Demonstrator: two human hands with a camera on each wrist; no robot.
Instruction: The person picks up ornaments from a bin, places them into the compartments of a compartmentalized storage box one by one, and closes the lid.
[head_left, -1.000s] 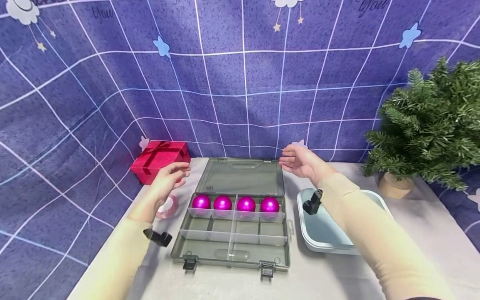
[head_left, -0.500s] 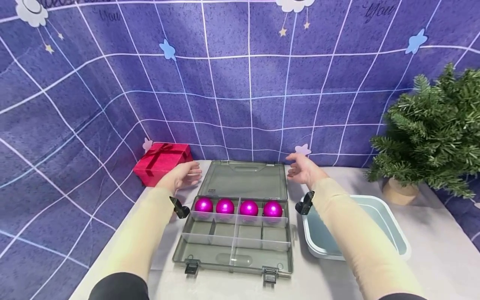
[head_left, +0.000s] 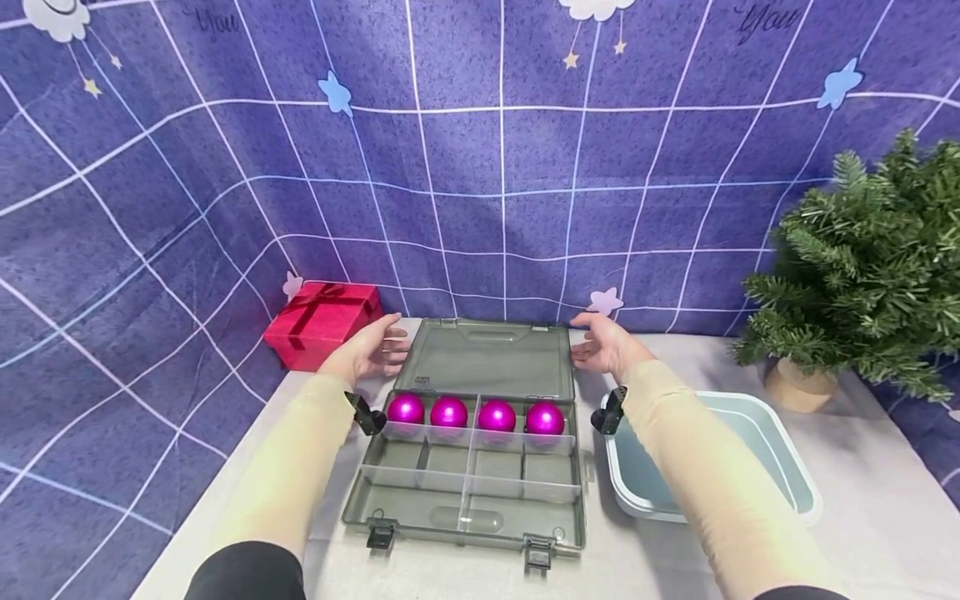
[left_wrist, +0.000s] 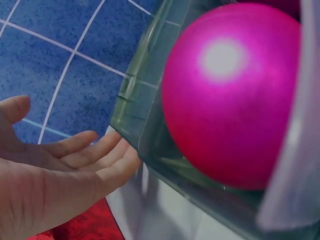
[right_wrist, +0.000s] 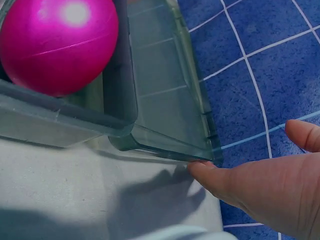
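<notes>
A grey see-through compartment box [head_left: 517, 505] stands on the table, its lid [head_left: 489, 367] laid back towards the curtain. Several shiny magenta balls [head_left: 448, 413] sit in its back row of compartments; one magenta ball [left_wrist: 230, 95] fills much of the left wrist view. My left hand [head_left: 372, 348] is at the lid's left side, fingers extended; in the left wrist view the fingertips reach the lid's edge. On the right side my right hand [head_left: 606, 347] mirrors it, and a fingertip meets the lid's edge [right_wrist: 175, 155] in the right wrist view. Neither hand grips anything.
A red gift box [head_left: 322, 327] with a dark ribbon stands beyond my left hand. Under my right forearm is a pale blue tray [head_left: 808, 500]. A small artificial fir tree [head_left: 877, 275] stands at the right. Behind hangs a purple grid-patterned curtain [head_left: 465, 167].
My left hand has moved right, from beside the red box to the lid's left edge. My right hand has come down beside the lid's right edge. The head view has shifted slightly.
</notes>
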